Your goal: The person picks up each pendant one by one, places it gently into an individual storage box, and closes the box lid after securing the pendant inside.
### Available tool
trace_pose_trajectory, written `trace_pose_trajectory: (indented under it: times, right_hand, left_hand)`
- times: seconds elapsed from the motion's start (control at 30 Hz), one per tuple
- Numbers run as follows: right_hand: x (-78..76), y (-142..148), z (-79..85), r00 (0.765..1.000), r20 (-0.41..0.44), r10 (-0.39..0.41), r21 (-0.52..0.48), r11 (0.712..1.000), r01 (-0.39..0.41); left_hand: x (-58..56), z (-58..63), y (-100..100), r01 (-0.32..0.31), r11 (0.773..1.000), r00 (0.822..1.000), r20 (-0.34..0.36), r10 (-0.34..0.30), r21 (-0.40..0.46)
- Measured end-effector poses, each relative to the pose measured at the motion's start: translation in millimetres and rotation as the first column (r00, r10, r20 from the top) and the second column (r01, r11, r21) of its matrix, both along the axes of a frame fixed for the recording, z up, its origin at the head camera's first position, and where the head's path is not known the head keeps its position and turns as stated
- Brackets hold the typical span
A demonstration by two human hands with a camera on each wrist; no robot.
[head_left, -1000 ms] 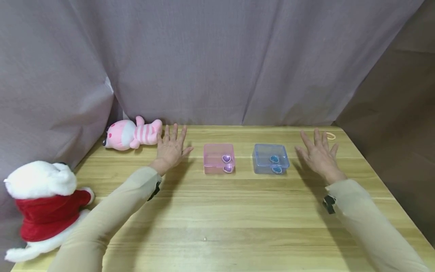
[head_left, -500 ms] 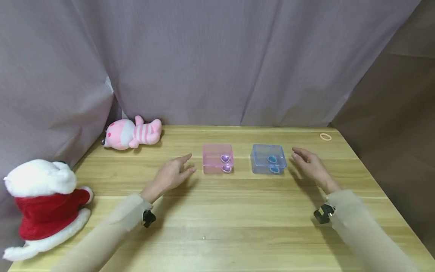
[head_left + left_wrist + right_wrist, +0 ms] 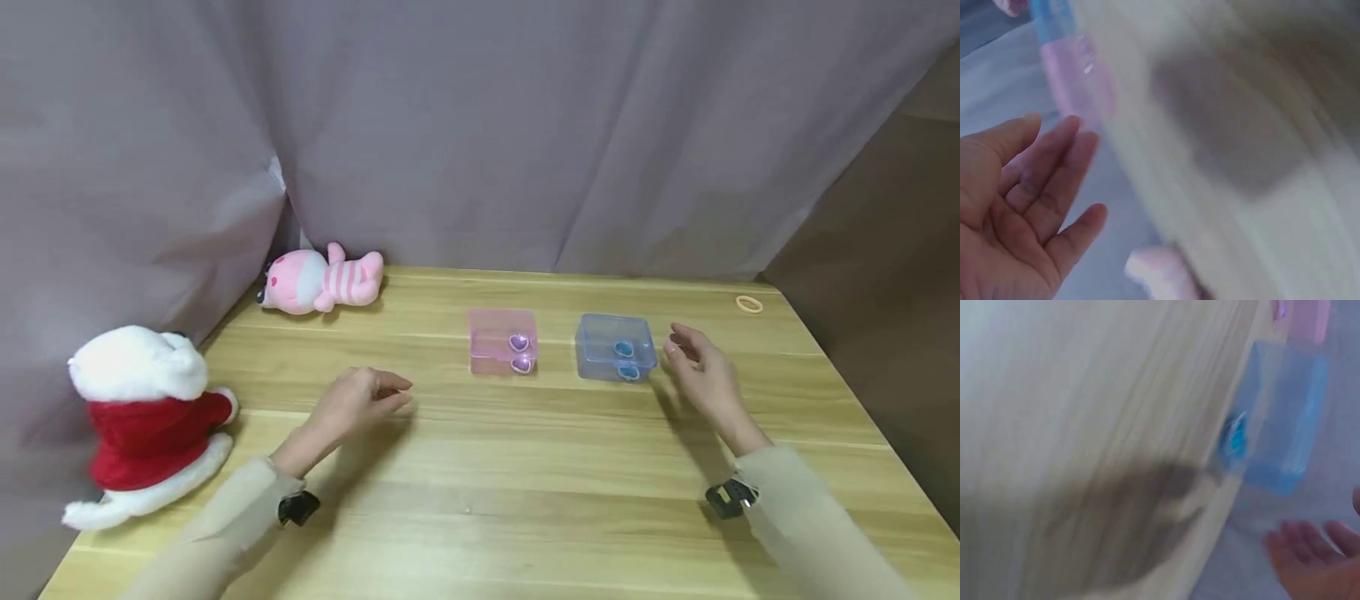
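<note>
A see-through pink box (image 3: 491,342) with purple heart-shaped gems stands mid-table. To its right is a see-through blue box (image 3: 603,337) with blue gems. My left hand (image 3: 348,408) hovers left of the pink box and apart from it, fingers loosely bent and holding nothing. Close to the right side of the blue box is my right hand (image 3: 707,379), its fingers relaxed around nothing. In the left wrist view the palm and the blurred pink box (image 3: 1079,81) show. The right wrist view has the blue box (image 3: 1279,419) beyond the fingertips.
A pink striped plush toy (image 3: 326,279) lies at the back left. Nearer on the left sits a white plush dog (image 3: 150,417) in red clothing. A beige ring-shaped band (image 3: 748,304) lies at the back right. Grey curtain (image 3: 465,133) hangs behind the wooden table (image 3: 525,475).
Both hands were spread flat in the air and have relaxed. The left hand has drawn back towards the body; the right stays beside the blue box. The head view has shifted slightly.
</note>
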State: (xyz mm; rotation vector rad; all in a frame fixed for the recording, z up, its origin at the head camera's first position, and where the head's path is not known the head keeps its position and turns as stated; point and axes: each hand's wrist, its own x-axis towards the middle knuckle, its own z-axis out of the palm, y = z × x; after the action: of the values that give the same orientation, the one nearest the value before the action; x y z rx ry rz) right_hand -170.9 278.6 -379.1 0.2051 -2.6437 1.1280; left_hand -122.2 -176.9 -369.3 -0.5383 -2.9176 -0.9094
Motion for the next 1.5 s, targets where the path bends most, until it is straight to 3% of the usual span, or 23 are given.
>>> trace_pose_trajectory:
  times: [0.07,0.13,0.23,0.27,0.3,0.37,0.43,0.5,0.57,0.63,0.83,0.9,0.97,1.07,1.13,1.2,1.23,1.27,1.3,1.33,1.37,1.4,1.5]
  right_hand:
    - [7.9,-8.9,4.5,0.99,-0.139,-0.016,-0.031,0.999,0.012]
    - [15.2,-21.1,10.1,0.974,-0.226,0.01,-0.052,0.998,-0.023]
    - [25.3,-40.7,13.8,0.963,-0.249,0.107,-0.034,0.992,-0.119]
    - [28.9,-44.8,14.6,0.96,-0.241,0.142,-0.015,0.989,-0.15]
    - [31.5,-48.5,13.9,0.957,-0.229,0.175,-0.005,0.983,-0.181]
    - [35.4,-55.1,9.0,0.947,-0.216,0.24,0.014,0.97,-0.242]
    - [36.3,-62.9,2.8,0.934,-0.193,0.301,0.014,0.953,-0.304]
    - [33.8,-73.6,-2.4,0.92,-0.157,0.36,0.003,0.931,-0.364]
    - [30.1,-86.3,-5.0,0.908,-0.097,0.408,-0.006,0.912,-0.41]
    - [24.5,-100.6,-4.8,0.892,-0.032,0.45,-0.011,0.893,-0.451]
    - [12.9,-130.0,-3.0,0.84,0.074,0.538,-0.016,0.843,-0.538]
    - [12.1,-133.3,-5.1,0.823,0.08,0.562,-0.008,0.826,-0.563]
    - [12.3,-135.6,-6.3,0.811,0.084,0.578,-0.002,0.814,-0.58]
    - [12.4,-138.1,-5.3,0.801,0.092,0.592,-0.013,0.805,-0.594]
    - [20.0,-131.5,-2.6,0.822,0.098,0.56,-0.029,0.828,-0.56]
    - [28.3,-124.3,1.0,0.845,0.091,0.528,-0.042,0.849,-0.526]
    - [33.0,-120.3,3.0,0.857,0.079,0.509,-0.051,0.861,-0.506]
    - [38.4,-116.2,5.8,0.872,0.061,0.485,-0.054,0.874,-0.482]
    - [44.3,-112.2,9.2,0.888,0.038,0.459,-0.061,0.888,-0.457]
    - [50.5,-108.3,12.7,0.901,0.018,0.433,-0.068,0.9,-0.431]
    - [56.9,-104.9,16.3,0.913,-0.004,0.408,-0.077,0.91,-0.407]
    - [62.9,-102.3,19.8,0.92,-0.029,0.392,-0.096,0.915,-0.393]
    - [78.9,-100.4,32.9,0.918,-0.077,0.389,-0.149,0.906,-0.396]
  left_hand:
    - [13.9,15.9,-20.3,-0.064,0.998,0.994,-0.089,0.065,0.021]
    - [26.2,33.4,-45.6,-0.152,0.987,0.959,-0.234,0.158,0.043]
    - [40.2,56.3,-89.6,-0.333,0.938,0.841,-0.42,0.341,0.094]
    - [41.2,62.0,-102.9,-0.389,0.915,0.804,-0.445,0.393,0.105]
    - [41.9,67.0,-115.9,-0.445,0.89,0.785,-0.433,0.443,0.103]
    - [42.1,72.0,-139.5,-0.54,0.839,0.779,-0.341,0.525,0.059]
    - [44.8,71.7,-158.9,-0.599,0.799,0.787,-0.213,0.579,-0.044]
    - [50.7,68.5,-172.3,-0.616,0.775,0.787,-0.075,0.612,-0.138]
    - [58.3,64.1,-181.6,-0.624,0.76,0.773,-0.003,0.634,-0.183]
    - [68.6,60.9,-188.4,-0.643,0.742,0.754,0.016,0.657,-0.189]
    - [99.8,52.8,-198.8,-0.732,0.667,0.678,-0.046,0.734,-0.141]
    - [106.8,52.3,-198.9,-0.739,0.661,0.67,-0.038,0.742,-0.129]
    - [110.0,54.5,-196.1,-0.727,0.678,0.685,-0.044,0.727,-0.108]
    - [107.5,62.1,-182.6,-0.661,0.749,0.749,-0.072,0.658,-0.032]
    - [87.8,68.1,-163.3,-0.527,0.847,0.843,-0.08,0.532,0.07]
    - [65.5,76.5,-136.8,-0.328,0.923,0.936,-0.061,0.346,0.201]
    - [53.0,81.1,-121.3,-0.208,0.94,0.973,-0.042,0.228,0.271]
    - [40.4,85.6,-104.4,-0.092,0.937,0.995,-0.005,0.1,0.338]
    - [27.3,89.8,-85.7,0.029,0.916,0.999,0.021,-0.041,0.399]
    - [14.4,93.3,-66.2,0.146,0.873,0.981,0.045,-0.188,0.464]
    - [2.6,95.6,-46.4,0.236,0.821,0.947,0.066,-0.314,0.52]
    - [-7.3,96.8,-27.3,0.309,0.764,0.901,0.084,-0.426,0.567]
    - [-26.5,94.0,22.7,0.442,0.573,0.724,0.103,-0.682,0.69]
